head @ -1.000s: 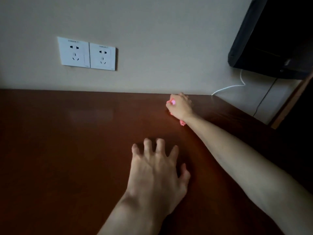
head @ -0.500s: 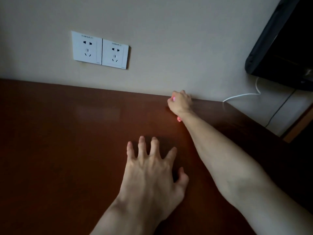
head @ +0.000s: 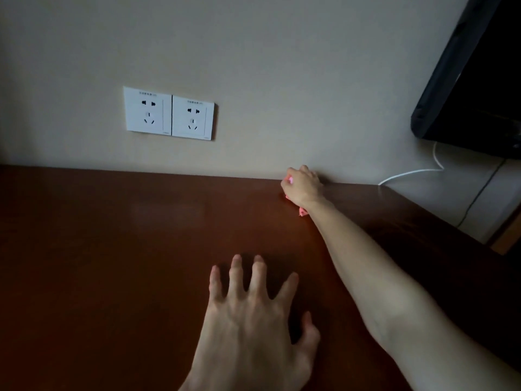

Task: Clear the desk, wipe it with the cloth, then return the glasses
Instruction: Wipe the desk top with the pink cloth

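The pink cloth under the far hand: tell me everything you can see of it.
Only scraps of the pink cloth show: a bit between the fingers, a strip at the palm's left edge and a corner by the wrist. It looks soft and bunched. The right hand grips it and presses it on the wooden desk, close to the wall.

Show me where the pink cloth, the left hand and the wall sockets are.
pink cloth (head: 302, 211): head view, corner showing below the wrist.
left hand (head: 251, 320): head view, back of the hand.
wall sockets (head: 168, 113): head view, seam between both plates.
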